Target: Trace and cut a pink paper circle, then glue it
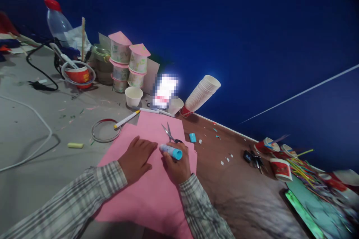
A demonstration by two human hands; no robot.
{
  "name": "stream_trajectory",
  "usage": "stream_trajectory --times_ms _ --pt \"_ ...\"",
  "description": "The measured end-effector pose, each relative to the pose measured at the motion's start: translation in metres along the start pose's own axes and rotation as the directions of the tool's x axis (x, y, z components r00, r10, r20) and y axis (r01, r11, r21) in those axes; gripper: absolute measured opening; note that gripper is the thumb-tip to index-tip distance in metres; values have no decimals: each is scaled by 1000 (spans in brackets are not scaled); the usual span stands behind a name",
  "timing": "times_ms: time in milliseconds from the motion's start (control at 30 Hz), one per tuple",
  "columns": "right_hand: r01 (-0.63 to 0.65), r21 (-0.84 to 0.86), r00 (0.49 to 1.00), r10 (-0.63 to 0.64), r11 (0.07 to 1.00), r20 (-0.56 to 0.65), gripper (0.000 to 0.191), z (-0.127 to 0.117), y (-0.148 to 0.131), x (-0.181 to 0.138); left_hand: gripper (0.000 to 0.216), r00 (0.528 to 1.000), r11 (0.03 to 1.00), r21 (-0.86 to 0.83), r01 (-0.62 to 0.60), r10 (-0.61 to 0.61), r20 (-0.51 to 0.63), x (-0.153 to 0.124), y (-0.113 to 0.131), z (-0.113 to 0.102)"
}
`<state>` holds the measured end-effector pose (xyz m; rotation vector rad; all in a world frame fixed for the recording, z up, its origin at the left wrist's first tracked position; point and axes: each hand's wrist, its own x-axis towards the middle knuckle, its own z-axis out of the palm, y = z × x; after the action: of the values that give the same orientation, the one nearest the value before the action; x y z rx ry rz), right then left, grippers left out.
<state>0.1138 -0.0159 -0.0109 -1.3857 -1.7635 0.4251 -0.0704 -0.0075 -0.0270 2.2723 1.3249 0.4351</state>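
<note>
Pink paper sheets (pixel 146 198) lie in front of me, overlapping. My left hand (pixel 138 159) rests flat on the paper with its fingers stretched out. My right hand (pixel 177 166) is closed round a glue stick (pixel 169 151) with a translucent body and a light blue base, held low over the sheet. Whether the glue tip touches the paper I cannot tell. Just beyond the right hand lies a pair of scissors (pixel 168 131), blades parted, handles partly hidden by that hand. A small blue cap (pixel 192 137) lies right of the paper.
Behind the paper stand paper-cup towers with pink roofs (pixel 120 39), a white cup (pixel 134 97), a blurred bright screen (pixel 165 89) and a leaning cup stack (pixel 203 91). Left are a ring (pixel 106 130) and a white cable (pixel 42 119). Keys (pixel 254 159) and red cups (pixel 280 169) are right.
</note>
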Motion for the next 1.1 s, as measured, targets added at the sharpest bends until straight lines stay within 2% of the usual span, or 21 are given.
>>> stream_trajectory --times_ms 100,233,367,433,533,633,767,833,967,1100 --pt "-21 91 998 27 996 -63 15 -3 1 -2 65 1000 1000 -16 1 -1 3 0 0 -1" --pt "74 153 995 -83 985 54 15 -4 -5 -8 65 1000 1000 -26 -17 16 -20 -1 -1 0" --pt "77 69 975 -90 995 202 16 -3 -14 -9 66 1000 999 -29 -22 22 -14 -2 -1 1" --pt "85 22 967 -88 996 238 14 -2 -16 -7 65 1000 999 -30 -22 22 -13 -1 -1 1" --pt "98 -56 976 -85 994 198 16 0 -12 -3 66 1000 1000 -23 -11 11 -12 -1 0 1" --pt "55 -98 996 -47 994 78 21 0 -4 0 70 1000 1000 -9 -7 7 -5 0 0 1" --pt "-29 42 997 32 999 -75 17 -2 2 -3 70 1000 1000 -4 -2 2 6 0 1 -1" --pt "-13 96 999 16 995 -36 17 -2 0 -6 69 1000 1000 -10 7 -7 8 0 1 -2" --pt "55 82 989 -65 995 132 18 0 -9 -9 65 1000 1000 -26 -9 9 -3 -1 2 -2" --pt "77 -37 985 -71 996 159 18 1 -12 -2 67 1000 999 -30 -13 13 -2 -1 1 -1"
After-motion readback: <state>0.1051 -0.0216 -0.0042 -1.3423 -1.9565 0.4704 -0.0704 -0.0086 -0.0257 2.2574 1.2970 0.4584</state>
